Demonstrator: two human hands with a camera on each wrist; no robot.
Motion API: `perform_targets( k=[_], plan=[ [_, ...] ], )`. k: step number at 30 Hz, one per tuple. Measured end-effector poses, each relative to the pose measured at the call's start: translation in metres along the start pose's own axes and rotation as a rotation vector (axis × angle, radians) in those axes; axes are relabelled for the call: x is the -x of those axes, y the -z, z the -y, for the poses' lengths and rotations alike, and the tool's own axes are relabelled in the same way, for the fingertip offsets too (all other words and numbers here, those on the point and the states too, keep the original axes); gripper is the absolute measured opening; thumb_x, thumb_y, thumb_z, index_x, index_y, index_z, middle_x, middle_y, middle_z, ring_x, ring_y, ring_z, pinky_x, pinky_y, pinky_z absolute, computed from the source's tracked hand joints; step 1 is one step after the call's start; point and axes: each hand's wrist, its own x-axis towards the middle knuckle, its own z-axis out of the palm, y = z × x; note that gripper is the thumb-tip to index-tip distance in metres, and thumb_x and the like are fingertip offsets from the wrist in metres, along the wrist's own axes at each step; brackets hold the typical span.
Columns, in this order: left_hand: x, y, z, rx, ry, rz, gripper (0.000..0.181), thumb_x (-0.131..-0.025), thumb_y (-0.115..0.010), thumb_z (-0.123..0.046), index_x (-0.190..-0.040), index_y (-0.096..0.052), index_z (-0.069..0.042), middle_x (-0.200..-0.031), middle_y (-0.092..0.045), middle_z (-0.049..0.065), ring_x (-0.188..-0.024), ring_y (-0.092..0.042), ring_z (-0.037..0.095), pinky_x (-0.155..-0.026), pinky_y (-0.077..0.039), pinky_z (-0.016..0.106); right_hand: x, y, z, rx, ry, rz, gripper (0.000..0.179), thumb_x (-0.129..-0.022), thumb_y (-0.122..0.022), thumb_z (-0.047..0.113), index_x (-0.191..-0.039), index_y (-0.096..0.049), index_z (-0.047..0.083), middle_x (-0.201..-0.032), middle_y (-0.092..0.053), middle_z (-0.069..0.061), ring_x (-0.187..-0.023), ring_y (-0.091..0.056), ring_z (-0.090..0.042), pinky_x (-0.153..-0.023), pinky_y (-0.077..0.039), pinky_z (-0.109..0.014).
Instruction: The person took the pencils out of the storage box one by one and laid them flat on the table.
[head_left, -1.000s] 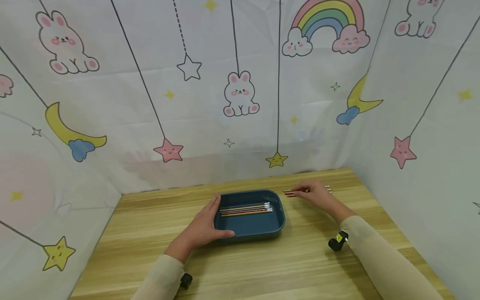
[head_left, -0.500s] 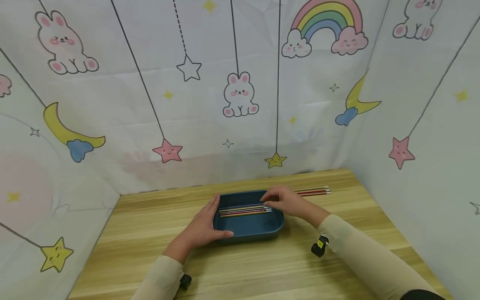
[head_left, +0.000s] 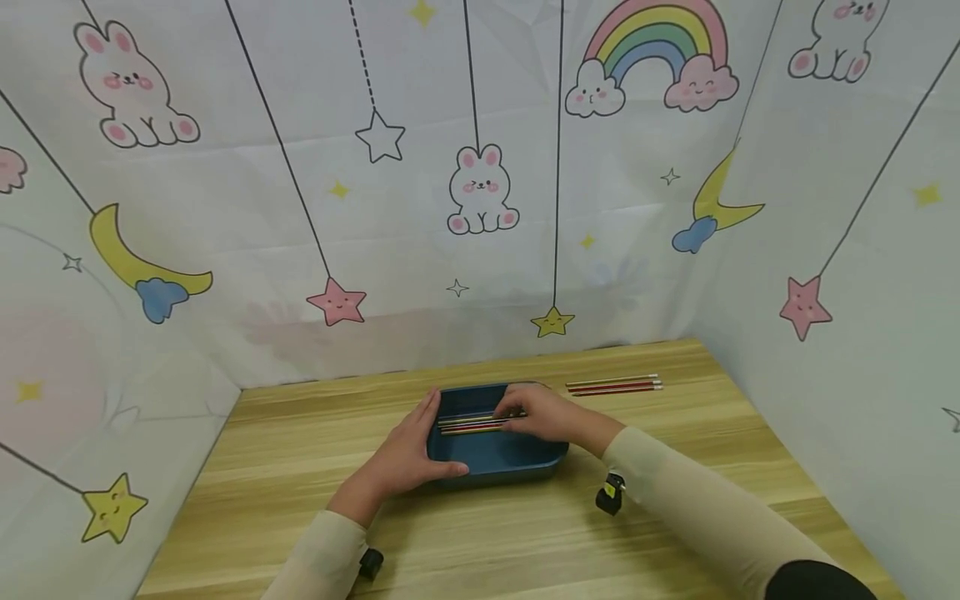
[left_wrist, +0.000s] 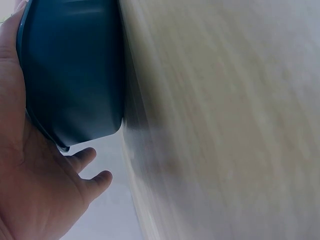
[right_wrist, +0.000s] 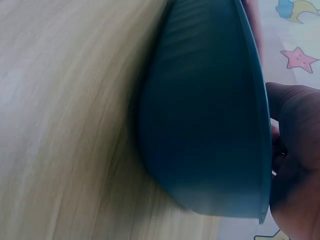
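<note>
In the head view a dark blue tray sits on the table. My left hand rests against its left side, thumb along the front rim and fingers along the left rim. In the left wrist view two fingertips extend past the tray's wall. My right hand reaches over the tray's right end, its thumb and fingertips pinching at the pencils inside. In the right wrist view a small pale pencil end shows beneath the fingers, above the rim; the pinch itself is partly hidden.
Three pencils lie side by side on the wooden table, behind and right of the tray. A patterned white cloth hangs behind and along both sides of the table.
My right hand has moved left from beside the pencils on the table, over the tray's right rim, to the pencils inside. The left hand and tray stay in place.
</note>
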Motion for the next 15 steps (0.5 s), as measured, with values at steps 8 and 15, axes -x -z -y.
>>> perform_targets(
  k=[8,15],
  plan=[
    [0.001,0.001,0.000,0.012,-0.016,0.002,0.134,-0.088,-0.087,-0.068,-0.179,-0.007,-0.013,-0.187,-0.005,0.007,-0.169,-0.014,0.038,-0.130,-0.025,0.067,-0.011,-0.010,0.002,0.036,-0.023,0.041,0.021,-0.105,-0.079,0.014,-0.125,-0.082,0.010,-0.111,-0.067,0.002,-0.101,-0.067,-0.012,-0.090,-0.059,-0.033],
    [0.002,0.001,0.001,0.010,-0.018,0.006,0.135,-0.087,-0.085,-0.072,-0.179,-0.006,-0.014,-0.186,-0.004,0.005,-0.169,-0.015,0.037,-0.130,-0.025,0.066,-0.020,-0.021,0.004,0.104,-0.012,0.044,0.019,-0.102,-0.083,0.012,-0.121,-0.084,0.011,-0.106,-0.067,0.003,-0.096,-0.066,-0.010,-0.088,-0.058,-0.033]
  ],
)
